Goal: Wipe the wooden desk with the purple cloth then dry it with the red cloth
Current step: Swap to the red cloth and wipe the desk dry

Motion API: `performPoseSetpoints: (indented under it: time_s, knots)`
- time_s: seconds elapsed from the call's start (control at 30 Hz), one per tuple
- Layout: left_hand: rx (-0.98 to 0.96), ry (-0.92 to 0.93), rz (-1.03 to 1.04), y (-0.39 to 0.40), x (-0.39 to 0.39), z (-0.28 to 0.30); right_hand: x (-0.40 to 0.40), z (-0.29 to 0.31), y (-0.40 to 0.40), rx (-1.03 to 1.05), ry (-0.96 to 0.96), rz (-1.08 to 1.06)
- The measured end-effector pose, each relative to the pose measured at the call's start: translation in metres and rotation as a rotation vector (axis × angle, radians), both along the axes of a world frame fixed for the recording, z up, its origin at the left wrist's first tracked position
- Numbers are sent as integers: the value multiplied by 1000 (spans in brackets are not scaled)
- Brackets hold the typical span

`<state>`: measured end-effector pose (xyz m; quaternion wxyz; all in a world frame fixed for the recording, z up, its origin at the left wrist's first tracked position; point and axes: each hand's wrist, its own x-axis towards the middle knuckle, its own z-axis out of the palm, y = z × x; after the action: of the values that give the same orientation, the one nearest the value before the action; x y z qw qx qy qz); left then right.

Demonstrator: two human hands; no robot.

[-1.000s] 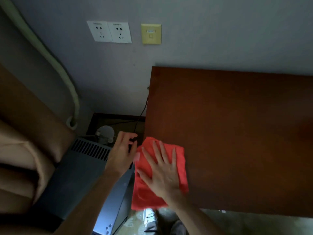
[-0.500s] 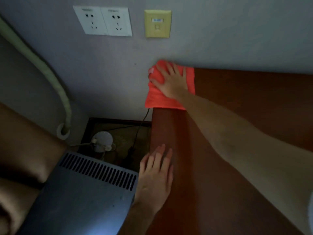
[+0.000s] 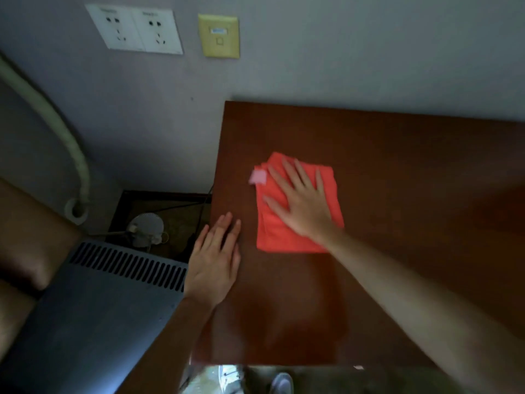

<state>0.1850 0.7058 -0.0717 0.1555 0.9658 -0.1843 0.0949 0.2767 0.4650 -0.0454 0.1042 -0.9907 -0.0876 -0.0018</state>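
Folded red cloth (image 3: 298,223) lying flat on the dark reddish-brown wooden desk (image 3: 397,194), toward the desk's left end and about midway between its wall edge and its near edge. Right hand (image 3: 301,203) pressed palm-down on top of that cloth, fingers straight and spread, pointing toward the desk's far left corner; nothing gripped, only flat pressure. Small pale pink tag (image 3: 258,176) sticking out at the cloth's far left corner, just beside the fingertips. Left hand (image 3: 216,263) resting flat on the desk's left edge, fingers straight and close together, released and holding nothing, just apart from the cloth. Both bare forearms reaching in from the desk's near side.

Left of the desk, down at floor level: grey metal box with a row of vent slots (image 3: 113,294), a round white fitting (image 3: 147,226) with dark cables past it. Further left of the desk, a pale curved hose (image 3: 71,149) running down the grey wall. On that wall above the desk's far left corner: white double power socket (image 3: 136,31) and a yellowish square wall plate (image 3: 218,35). Below the desk's near edge, a light shoe (image 3: 281,382), blurred.
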Motion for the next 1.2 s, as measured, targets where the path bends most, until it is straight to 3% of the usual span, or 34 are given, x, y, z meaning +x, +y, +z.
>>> performPoseSetpoints:
  time_s: [0.17, 0.37, 0.53, 0.93, 1.07, 1.2]
  knots:
    - [49, 61, 78, -24, -7, 18, -226, 7, -55, -127, 53, -35]
    - [48, 115, -2, -75, -4, 16, -250, 1, -64, -133, 116, -56]
    - [16, 82, 11, -73, -5, 5, -186, -2, -69, -79, 41, -41]
    - [155, 74, 11, -75, -9, -1, 168, 2, -35, 27, 59, -84]
    - [154, 52, 15, -75, -8, -1, 209, 0, -33, 24, 39, -117]
    - [106, 36, 7, -74, -8, 1, 176, 9, -42, 27, 47, -76]
